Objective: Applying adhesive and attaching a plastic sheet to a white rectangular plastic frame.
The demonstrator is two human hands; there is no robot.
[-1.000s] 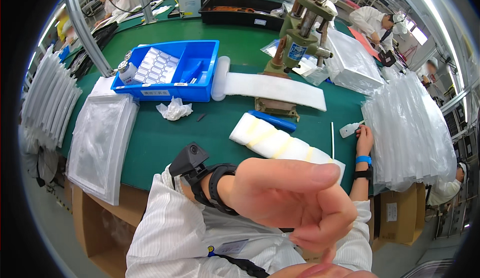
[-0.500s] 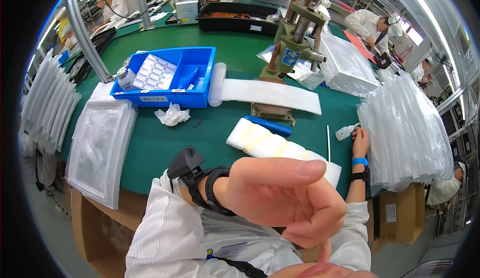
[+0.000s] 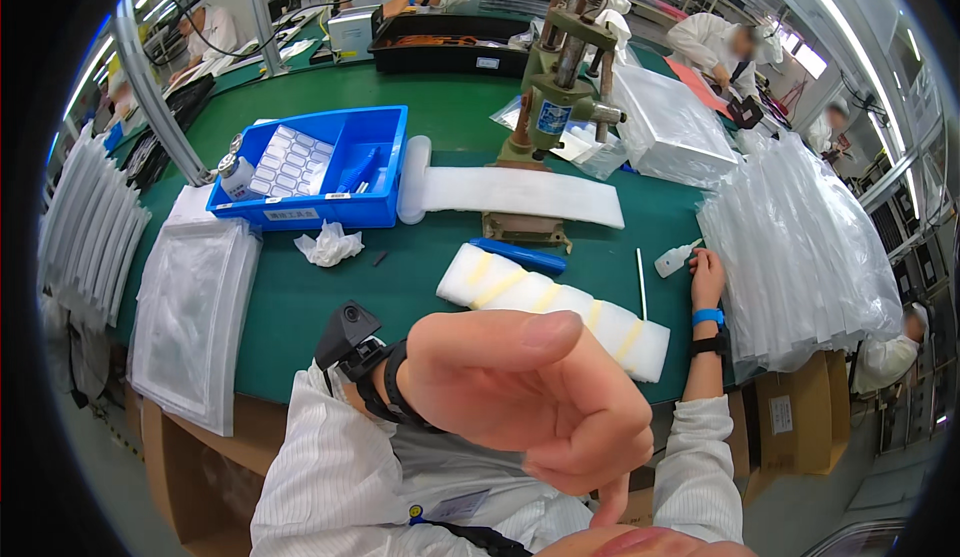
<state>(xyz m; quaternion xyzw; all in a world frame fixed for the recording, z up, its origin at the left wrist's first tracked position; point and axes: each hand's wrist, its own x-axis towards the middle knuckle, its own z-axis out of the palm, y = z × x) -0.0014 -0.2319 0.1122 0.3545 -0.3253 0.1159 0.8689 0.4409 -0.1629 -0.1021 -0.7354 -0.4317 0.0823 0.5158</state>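
Observation:
My left hand point(image 3: 530, 397) is raised in front of me, large in view, with nothing in it. Its thumb stretches out, the fingers curl loosely, and one fingertip points down at the lower edge, by my face. A small black camera point(image 3: 350, 335) is strapped to that wrist. Farther right, my right hand point(image 3: 707, 275) rests on the green table point(image 3: 400, 297), its fingers closed at the nozzle of a small white dropper bottle point(image 3: 673, 260). Left of it are a thin white stick point(image 3: 641, 284) and a white foam strip with yellowish bands point(image 3: 555, 307), partly behind my left hand.
A green hand press point(image 3: 550, 107) stands behind a white foam sheet point(image 3: 525, 193) and a blue cylinder point(image 3: 520, 256). To the left are a blue divided bin point(image 3: 330, 214), crumpled tissue point(image 3: 330, 245) and bagged flat panels point(image 3: 190, 317). Stacked plastic-wrapped sheets point(image 3: 800, 257) flank my right hand. Other people work beyond.
The whole scene has shifted left in the picture as my head turned slightly. My left hand stays raised in much the same pose. The right hand has not moved from the bottle.

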